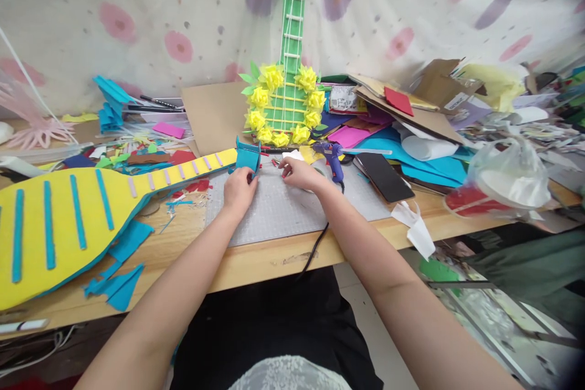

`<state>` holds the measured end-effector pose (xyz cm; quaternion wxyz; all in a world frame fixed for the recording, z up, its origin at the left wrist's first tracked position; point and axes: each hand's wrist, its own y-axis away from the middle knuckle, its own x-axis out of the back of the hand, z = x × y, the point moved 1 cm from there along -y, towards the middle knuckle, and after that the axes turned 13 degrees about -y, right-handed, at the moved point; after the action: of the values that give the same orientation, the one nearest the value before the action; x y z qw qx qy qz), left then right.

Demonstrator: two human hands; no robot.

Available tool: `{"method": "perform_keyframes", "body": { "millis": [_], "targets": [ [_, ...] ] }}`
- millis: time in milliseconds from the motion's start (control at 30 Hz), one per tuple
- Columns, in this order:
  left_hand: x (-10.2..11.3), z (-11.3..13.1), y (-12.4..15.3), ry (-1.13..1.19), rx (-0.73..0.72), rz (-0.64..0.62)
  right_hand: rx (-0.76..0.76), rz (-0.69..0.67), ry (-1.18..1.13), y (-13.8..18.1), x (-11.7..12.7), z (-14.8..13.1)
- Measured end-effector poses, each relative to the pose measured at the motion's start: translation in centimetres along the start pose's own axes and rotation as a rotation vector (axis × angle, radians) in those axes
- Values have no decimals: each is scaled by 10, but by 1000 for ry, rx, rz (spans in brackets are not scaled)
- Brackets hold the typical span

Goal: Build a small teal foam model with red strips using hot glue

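A flat yellow and blue craft instrument (150, 186), shaped like a lute, reaches from the left edge of the table to the middle. My left hand (240, 192) is closed on the blue head (248, 160) at the end of its neck, where small red tips stick out. My right hand (299, 172) is a short way to the right, just over the grey cutting mat (274, 213). Its fingertips are pinched together, and whatever may be between them is too small to make out. Close behind my right hand stands a purple glue gun (333, 161).
A green paper guitar (292, 42) with yellow flowers leans at the back. Right of the mat lie a black phone (384, 177), a pile of coloured sheets (420, 155) and a tub in a plastic bag (503, 177). Blue scraps (123, 286) lie at left. A black cord (316, 247) hangs over the front edge.
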<state>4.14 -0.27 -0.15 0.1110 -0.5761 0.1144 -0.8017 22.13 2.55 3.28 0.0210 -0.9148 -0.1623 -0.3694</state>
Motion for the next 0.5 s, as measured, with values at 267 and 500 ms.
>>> {"method": "perform_keyframes", "body": {
  "millis": [267,500],
  "targets": [
    [0,-4,6,-40,-7,33,54,84,-172,2,-12,5],
    [0,-4,5,-65,0,34,184,187,-165,-2,-45,-6]
  ]
}}
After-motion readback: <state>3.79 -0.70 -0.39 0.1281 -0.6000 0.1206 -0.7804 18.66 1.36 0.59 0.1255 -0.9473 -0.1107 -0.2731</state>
